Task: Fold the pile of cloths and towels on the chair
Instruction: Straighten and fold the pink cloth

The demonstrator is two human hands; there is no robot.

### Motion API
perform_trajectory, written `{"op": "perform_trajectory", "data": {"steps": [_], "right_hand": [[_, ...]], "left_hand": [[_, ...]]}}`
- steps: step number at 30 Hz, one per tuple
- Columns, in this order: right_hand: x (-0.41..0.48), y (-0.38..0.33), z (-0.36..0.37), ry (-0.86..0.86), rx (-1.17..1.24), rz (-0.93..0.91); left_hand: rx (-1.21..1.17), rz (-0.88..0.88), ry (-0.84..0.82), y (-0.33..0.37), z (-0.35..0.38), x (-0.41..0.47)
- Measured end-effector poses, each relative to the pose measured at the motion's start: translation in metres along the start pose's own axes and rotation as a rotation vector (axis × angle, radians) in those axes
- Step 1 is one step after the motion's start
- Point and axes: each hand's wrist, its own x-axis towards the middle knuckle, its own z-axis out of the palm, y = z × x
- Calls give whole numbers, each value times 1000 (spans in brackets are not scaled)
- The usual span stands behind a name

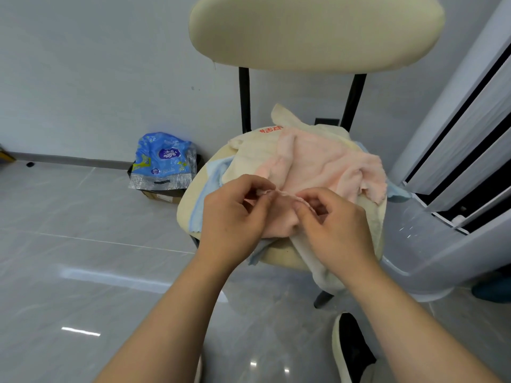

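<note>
Early stage: no folded piece visible. Crumpled on chair seat (187, 208): pink cloth (326, 167) on top, cream towel (249, 156) and blue cloth (218, 172) beneath, all left to fold. Pinching near hem of pink cloth with left hand (235, 214) and right hand (331, 225), close together, above seat's front edge.

Fluffy pink towel (326, 164) and cream terry cloth (249, 158); matt fabric chair (315, 31) with black metal struts; glossy tiled floor (83, 244); shiny plastic bag (161, 158)
</note>
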Motion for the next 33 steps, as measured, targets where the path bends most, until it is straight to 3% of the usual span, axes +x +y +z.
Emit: {"op": "perform_trajectory", "data": {"steps": [5, 10, 20, 27, 33], "right_hand": [[-2, -2, 1, 142, -218, -177], [0, -1, -1, 179, -181, -165], [4, 1, -4, 99, -248, -254], [7, 5, -37, 158, -210, -64], [10, 10, -56, 248, -115, 9]], "left_hand": [[-110, -77, -14, 2, 1, 0], [-137, -93, -69, 5, 0, 0], [375, 256, 15, 39, -21, 33], [675, 439, -298, 125, -31, 92], [914, 629, -351, 190, -29, 124]]}}
